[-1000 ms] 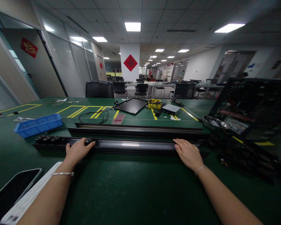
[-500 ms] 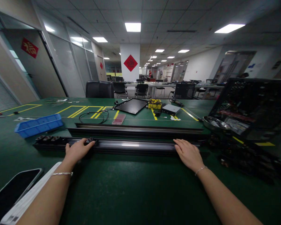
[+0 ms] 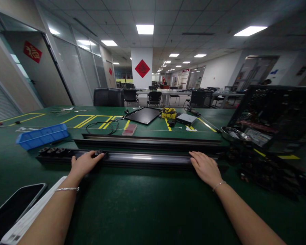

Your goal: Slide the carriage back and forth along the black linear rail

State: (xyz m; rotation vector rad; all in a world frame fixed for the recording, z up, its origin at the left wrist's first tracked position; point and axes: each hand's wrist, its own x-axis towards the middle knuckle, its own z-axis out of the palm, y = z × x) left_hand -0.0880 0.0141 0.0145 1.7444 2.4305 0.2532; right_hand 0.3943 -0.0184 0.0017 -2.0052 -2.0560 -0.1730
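A long dark metal rail [image 3: 145, 158] lies across the green table [image 3: 142, 207] in front of me. My left hand [image 3: 83, 164] rests on its left part, fingers lying over the rail next to a small black piece [image 3: 99, 152]. My right hand [image 3: 205, 167] lies flat on the rail's right part, fingers stretched out. A row of small black parts [image 3: 51, 150] sits on the rail's left end. A second, similar rail [image 3: 150, 140] lies parallel just behind the first.
A blue tray [image 3: 42, 135] stands at the left. A black cable loop [image 3: 102, 127], a flat black panel [image 3: 142, 115], a yellow item [image 3: 168, 112] and a grey box [image 3: 185, 118] lie further back. A black rack [image 3: 275, 115] and metal bowl [image 3: 234, 133] stand right. A phone [image 3: 14, 207] lies near left.
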